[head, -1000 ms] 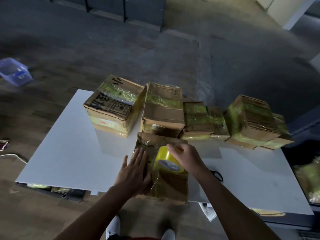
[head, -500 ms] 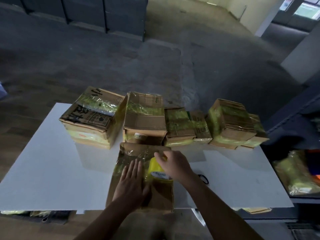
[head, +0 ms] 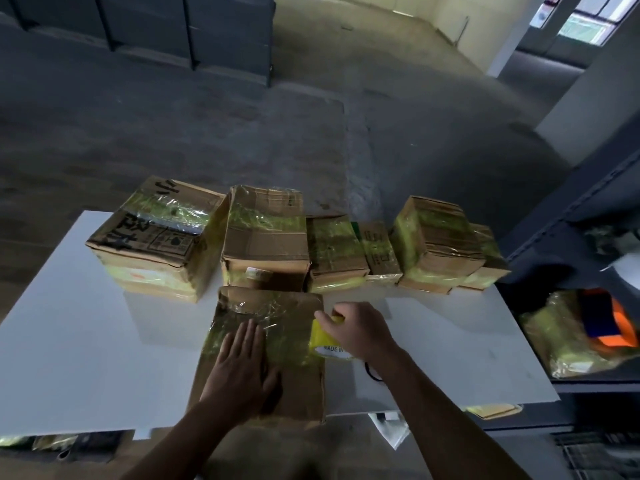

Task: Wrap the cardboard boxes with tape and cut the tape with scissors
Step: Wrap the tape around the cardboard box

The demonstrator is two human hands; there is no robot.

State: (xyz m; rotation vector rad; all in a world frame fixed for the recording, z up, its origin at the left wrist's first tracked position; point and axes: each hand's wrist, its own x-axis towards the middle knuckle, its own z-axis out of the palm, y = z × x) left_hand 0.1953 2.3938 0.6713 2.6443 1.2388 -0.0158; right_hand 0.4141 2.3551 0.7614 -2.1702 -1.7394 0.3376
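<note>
- Cardboard box (head: 298,386) lies flat on the white tabletop (head: 86,358).
- Left hand (head: 239,368) presses it, fingers straight.
- Right hand (head: 360,329) fingers grip the yellow tape roll (head: 323,337).

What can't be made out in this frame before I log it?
All head view.
1. Dark loop, perhaps the scissors' handle: the rest is hidden under the right forearm.
2. Tape roll: mostly covered by the right hand; its label is cut off after "MADE IN".
3. Flat box: the left hand covers part of its top, so where the tape ends is unclear.
4. Bundles on the right shelf: too dim.
</note>
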